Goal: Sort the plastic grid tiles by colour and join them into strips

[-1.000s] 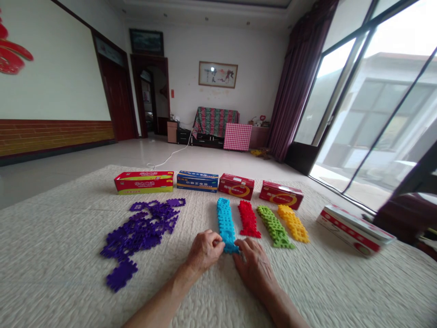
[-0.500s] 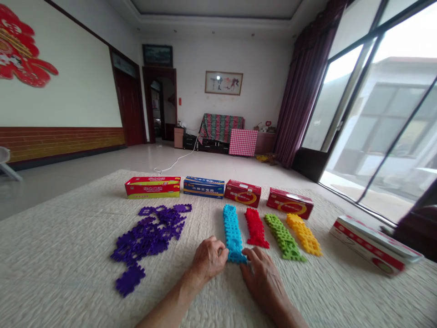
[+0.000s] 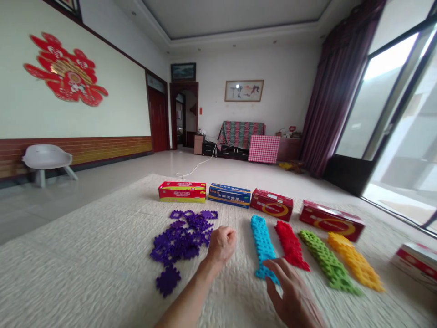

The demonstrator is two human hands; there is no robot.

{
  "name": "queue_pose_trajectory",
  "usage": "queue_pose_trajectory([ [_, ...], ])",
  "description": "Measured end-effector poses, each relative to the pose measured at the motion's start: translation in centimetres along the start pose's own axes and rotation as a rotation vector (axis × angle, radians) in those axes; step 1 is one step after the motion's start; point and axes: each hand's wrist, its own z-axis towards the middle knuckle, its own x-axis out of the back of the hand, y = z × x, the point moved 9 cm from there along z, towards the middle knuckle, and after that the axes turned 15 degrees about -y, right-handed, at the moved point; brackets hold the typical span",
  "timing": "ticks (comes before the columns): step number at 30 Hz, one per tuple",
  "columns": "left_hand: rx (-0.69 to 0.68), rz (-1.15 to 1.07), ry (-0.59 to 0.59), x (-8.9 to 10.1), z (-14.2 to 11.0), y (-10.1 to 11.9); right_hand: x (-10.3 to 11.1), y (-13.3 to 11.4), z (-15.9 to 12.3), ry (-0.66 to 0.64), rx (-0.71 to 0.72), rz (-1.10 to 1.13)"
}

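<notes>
My left hand (image 3: 221, 246) is curled into a fist above the quilt, off the blue strip and next to the right edge of a heap of purple interlocking plastic pieces (image 3: 180, 239). A single purple piece (image 3: 168, 280) lies just below the heap. My right hand (image 3: 293, 291) has its fingers spread, resting at the lower end of a strip of light blue interlocking pieces (image 3: 261, 241). To the right lie a red strip (image 3: 290, 246), a green strip (image 3: 327, 263) and a yellow strip (image 3: 355, 262).
Along the far side of the cream quilt (image 3: 85, 264) stand a red-and-yellow box (image 3: 182, 192), a blue box (image 3: 230, 195) and two red boxes (image 3: 271, 205). Another box (image 3: 418, 262) lies at the right edge. A white chair (image 3: 47, 159) stands on the tiled floor.
My left hand has come off the blue strip, moved left and closed into a fist. My right hand's fingers have spread. The whole view has turned, shifting the room to the right.
</notes>
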Motion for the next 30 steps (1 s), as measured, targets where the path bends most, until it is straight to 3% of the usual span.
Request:
queue_pose_trajectory([
  [3, 0.096, 0.040, 0.052, 5.4, 1.1, -3.6, -0.9, -2.7, 3.0, -0.026, 0.044, 0.099],
  [6, 0.239, 0.109, 0.113, 10.9, 1.3, -9.2, -3.0, -4.6, 7.0, -0.050, 0.053, 0.243],
  [10, 0.412, 0.175, 0.085, 14.8, 0.7, -16.6, -7.3, -4.9, 12.4, -0.010, -0.001, 0.377],
  [14, 0.438, 0.206, 0.011, 14.8, 0.9, -20.1, -11.3, -3.5, 17.4, -0.027, -0.172, 0.386],
  [17, 0.396, 0.272, -0.014, 13.7, 1.6, -20.3, -13.6, -2.9, 20.6, -0.175, -0.291, 0.339],
  [20, 0.334, 0.315, -0.062, 12.2, 2.3, -20.1, -14.6, -2.9, 23.1, -0.251, -0.339, 0.311],
  [25, 0.207, 0.277, -0.130, 10.8, 2.7, -19.0, -16.4, -3.8, 25.6, -0.374, -0.299, 0.299],
  [30, 0.077, 0.233, -0.175, 9.5, 2.8, -17.0, -16.9, -5.7, 25.8, -0.465, -0.152, 0.277],
])
